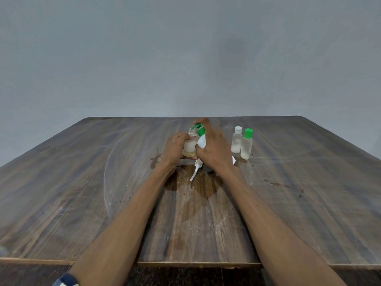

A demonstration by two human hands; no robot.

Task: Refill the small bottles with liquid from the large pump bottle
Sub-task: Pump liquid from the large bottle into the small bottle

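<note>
On the wet wooden table [82,182] at frame centre, the left hand [175,149] is gripping an uncapped small bottle [190,144] while the right hand [214,149], fingers curled, is pressing the pump bottle [201,139]; a nozzle missing the narrow neck would likely be spilling more.

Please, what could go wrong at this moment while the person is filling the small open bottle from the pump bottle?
The pump nozzle sits at the narrow mouth of the small open bottle, so liquid might miss it. The table already looks wet near the hands, so bottles may slip. The right hand could knock the two capped bottles.
</note>
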